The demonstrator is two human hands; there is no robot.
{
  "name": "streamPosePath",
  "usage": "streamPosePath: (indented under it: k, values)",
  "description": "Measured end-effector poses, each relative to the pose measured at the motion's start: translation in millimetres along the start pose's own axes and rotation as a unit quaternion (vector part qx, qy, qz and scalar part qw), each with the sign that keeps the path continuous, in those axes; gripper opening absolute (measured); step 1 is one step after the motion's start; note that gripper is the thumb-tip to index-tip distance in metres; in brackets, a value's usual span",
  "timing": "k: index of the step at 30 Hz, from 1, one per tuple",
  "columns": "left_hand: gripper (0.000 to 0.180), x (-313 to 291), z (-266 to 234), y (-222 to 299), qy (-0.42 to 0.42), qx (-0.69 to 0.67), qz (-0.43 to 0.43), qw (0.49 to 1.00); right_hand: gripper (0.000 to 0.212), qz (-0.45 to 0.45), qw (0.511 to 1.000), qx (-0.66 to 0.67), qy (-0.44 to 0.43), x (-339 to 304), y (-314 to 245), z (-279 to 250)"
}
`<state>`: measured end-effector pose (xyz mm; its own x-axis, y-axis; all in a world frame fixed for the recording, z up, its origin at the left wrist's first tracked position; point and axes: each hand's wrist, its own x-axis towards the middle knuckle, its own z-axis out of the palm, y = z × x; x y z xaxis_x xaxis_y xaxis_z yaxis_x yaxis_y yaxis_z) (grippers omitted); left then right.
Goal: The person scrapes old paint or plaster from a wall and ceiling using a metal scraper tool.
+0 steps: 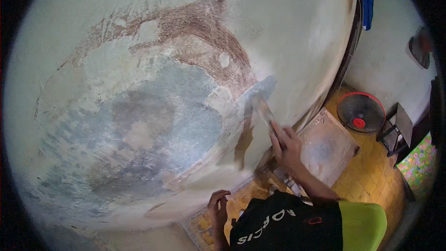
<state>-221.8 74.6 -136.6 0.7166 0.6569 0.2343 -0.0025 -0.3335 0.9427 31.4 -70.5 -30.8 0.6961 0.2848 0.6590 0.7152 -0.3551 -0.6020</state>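
Observation:
My right hand (pixel 289 148) is closed around the handle of a putty knife (pixel 265 114). The blade lies against the wall (pixel 297 32), at the right end of a brownish bare patch (pixel 218 32). Fresh pale grey-blue putty (pixel 265 85) shows at the blade. Left of and below the brown band spreads a broad grey-blue smeared area (pixel 195 93), with darker and lighter spots. Low in front of the wall, my left hand (pixel 218 204) is held up with loosely bent fingers, apparently holding nothing and apart from the wall.
A dusty square board or tabletop (pixel 327 148) stands right of my right forearm. Beyond it on the yellow tiled floor (pixel 367 176) are a round fan (pixel 361 111) with a red rim and a small dark stand (pixel 399 125). Flowered cloth (pixel 418 162) is at far right; a blue object (pixel 367 9) hangs above.

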Motion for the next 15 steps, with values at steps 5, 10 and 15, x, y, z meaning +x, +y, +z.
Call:
streamPosePath:
  k: [5, 10, 15]
  values:
    - [0.015, 5, 4, 12, -0.034, 0.035, 0.047, 0.998, 0.045, 0.008, 0.999, -0.01, -0.052, 1, -5, -6]
    - [0.013, 4, 7, 10, -0.002, -0.053, 0.019, 0.998, 0.044, -0.001, 0.999, 0.048, 0.019, -25, 9, -8]
    - [0.011, 15, 17, 23, -0.052, -0.058, 0.037, 0.996, 0.046, -0.004, 1.0, 0.023, -0.006, 33, -17, -6]
